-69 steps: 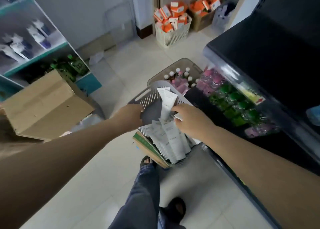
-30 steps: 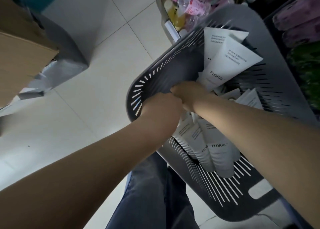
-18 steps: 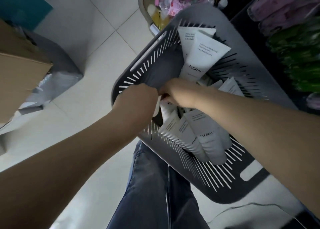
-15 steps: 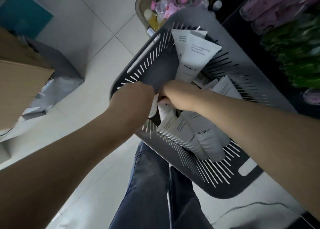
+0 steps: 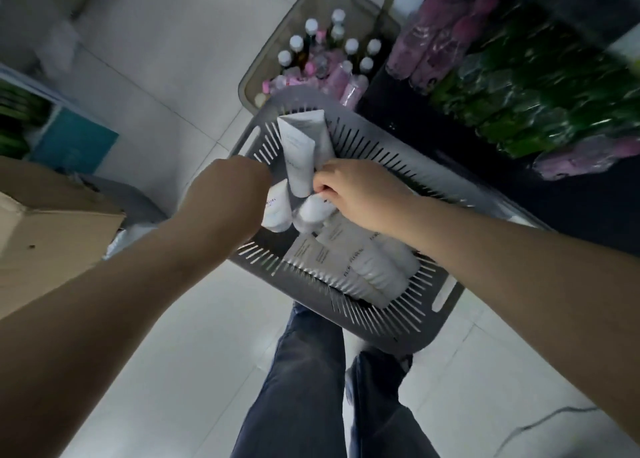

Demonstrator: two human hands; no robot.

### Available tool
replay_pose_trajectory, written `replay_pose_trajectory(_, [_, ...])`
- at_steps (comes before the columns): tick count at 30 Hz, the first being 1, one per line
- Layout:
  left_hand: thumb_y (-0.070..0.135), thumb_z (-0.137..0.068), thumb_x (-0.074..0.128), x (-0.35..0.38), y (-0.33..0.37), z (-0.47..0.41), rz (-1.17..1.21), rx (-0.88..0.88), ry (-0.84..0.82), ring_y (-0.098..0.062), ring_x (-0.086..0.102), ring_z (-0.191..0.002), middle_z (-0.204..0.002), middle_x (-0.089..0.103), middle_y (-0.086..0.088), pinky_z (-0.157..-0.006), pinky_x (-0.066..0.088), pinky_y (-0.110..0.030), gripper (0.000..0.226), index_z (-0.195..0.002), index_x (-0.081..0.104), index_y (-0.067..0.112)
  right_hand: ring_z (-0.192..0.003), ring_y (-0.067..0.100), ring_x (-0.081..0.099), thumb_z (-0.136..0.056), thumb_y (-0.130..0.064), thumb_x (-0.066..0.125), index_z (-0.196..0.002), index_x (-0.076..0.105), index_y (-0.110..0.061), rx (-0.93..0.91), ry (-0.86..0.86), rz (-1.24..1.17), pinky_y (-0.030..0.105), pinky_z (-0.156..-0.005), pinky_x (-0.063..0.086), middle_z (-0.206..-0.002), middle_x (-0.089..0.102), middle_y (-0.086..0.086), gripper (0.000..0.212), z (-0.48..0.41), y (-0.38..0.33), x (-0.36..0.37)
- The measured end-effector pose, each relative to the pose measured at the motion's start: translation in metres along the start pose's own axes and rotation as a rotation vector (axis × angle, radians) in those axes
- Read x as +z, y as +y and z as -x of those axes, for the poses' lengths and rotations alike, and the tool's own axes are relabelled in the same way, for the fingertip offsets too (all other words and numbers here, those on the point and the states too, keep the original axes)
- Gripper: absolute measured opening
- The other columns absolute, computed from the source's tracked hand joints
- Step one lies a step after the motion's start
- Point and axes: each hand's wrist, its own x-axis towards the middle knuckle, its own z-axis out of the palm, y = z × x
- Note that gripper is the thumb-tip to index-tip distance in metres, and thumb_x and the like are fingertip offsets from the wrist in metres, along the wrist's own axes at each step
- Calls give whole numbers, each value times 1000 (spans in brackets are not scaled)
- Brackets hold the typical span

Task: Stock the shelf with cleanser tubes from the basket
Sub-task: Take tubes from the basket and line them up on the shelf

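Observation:
A grey slotted basket (image 5: 377, 322) sits on the floor in front of my legs. Several white cleanser tubes (image 5: 360, 267) lie in its near end. My left hand (image 5: 228, 194) is closed over the basket's left side, with a white tube (image 5: 277, 208) sticking out from under its fingers. My right hand (image 5: 360, 194) reaches in from the right, fingers pinched on the lower ends of upright tubes (image 5: 299, 152) that lean against the far wall. Both hands nearly touch over the middle of the basket.
A tan basket (image 5: 252, 73) of small capped bottles stands just beyond. A dark shelf (image 5: 571, 215) at the right holds green packs (image 5: 519, 107) and pink packs (image 5: 446, 31). A cardboard box (image 5: 45, 229) is at the left. My jeans (image 5: 304, 388) are below.
The view has pulled back from the basket. My hands have risen slightly, each with tubes in its grip, and the upright tubes now stand between them.

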Motion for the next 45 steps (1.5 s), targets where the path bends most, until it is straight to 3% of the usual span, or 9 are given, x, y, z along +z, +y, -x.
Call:
replay_pose_trajectory(2, [1,-82,55,-13,7,4,-22,21,36,-27,55,-63,-56,42,-3,-58,45,-33,22,-65,47,9,-80,26,59,-94,-12,49,-93,60,-8,23,42,-12,44,-71,49,-98,62,5,12,19,0,-18])
replay_pose_trajectory(5, [4,-86,54,-40,29,19,-80,74,126,-29,56,-64,-69,57,-10,-60,45,-31,12,-85,65,9,-83,26,59,-94,-11,48,-93,60,-7,65,92,-22,45,-73,48,-98,62,7,13,62,2,-48])
replay_pose_trajectory(9, [9,-89,51,-82,69,46,-164,131,181,-26,48,-64,-85,63,-11,-59,36,-30,18,-100,65,12,-86,26,58,-95,-14,46,-96,61,-10,161,176,-30,45,-77,48,-102,60,5,16,128,3,-87])
replay_pose_trajectory(15, [0,-83,57,-149,153,96,-233,203,231,-26,48,-66,-69,47,-4,-65,48,-33,16,-96,60,8,-91,22,55,-93,-11,46,-99,62,-11,261,303,-32,39,-78,47,-103,59,4,17,247,-2,-142])
replay_pose_trajectory(18, [4,-89,54,-175,198,125,-331,239,330,-22,46,-62,-71,50,-2,-56,33,-25,24,-109,64,13,-91,21,56,-94,-12,45,-99,61,-14,304,376,-10,36,-77,46,-102,58,0,17,306,-4,-163])
replay_pose_trajectory(21, [2,-90,49,-197,236,150,-314,277,445,-22,44,-62,-66,41,0,-55,34,-26,24,-104,65,14,-93,19,56,-95,-13,44,-103,61,-16,333,455,-9,37,-80,48,-104,57,-3,19,360,-9,-184])
replay_pose_trajectory(27, [-4,-81,50,-248,311,201,-230,316,510,-28,56,-68,-73,55,-5,-59,47,-35,23,-89,65,12,-93,22,58,-98,-15,43,-105,61,-13,336,560,27,39,-81,51,-108,57,0,20,454,-28,-220])
replay_pose_trajectory(38, [-3,-85,45,-359,408,271,-290,499,762,-28,54,-73,-90,63,-10,-61,45,-33,30,-100,66,12,-98,20,56,-94,-10,44,-104,64,-13,428,737,152,34,-84,47,-109,60,1,22,574,-54,-299])
replay_pose_trajectory(45, [1,-86,45,-439,458,283,-311,617,977,-34,62,-82,-92,66,-10,-63,48,-35,29,-99,68,14,-92,15,56,-92,-13,52,-98,64,-15,469,842,201,28,-78,44,-95,54,-8,14,614,-51,-360])
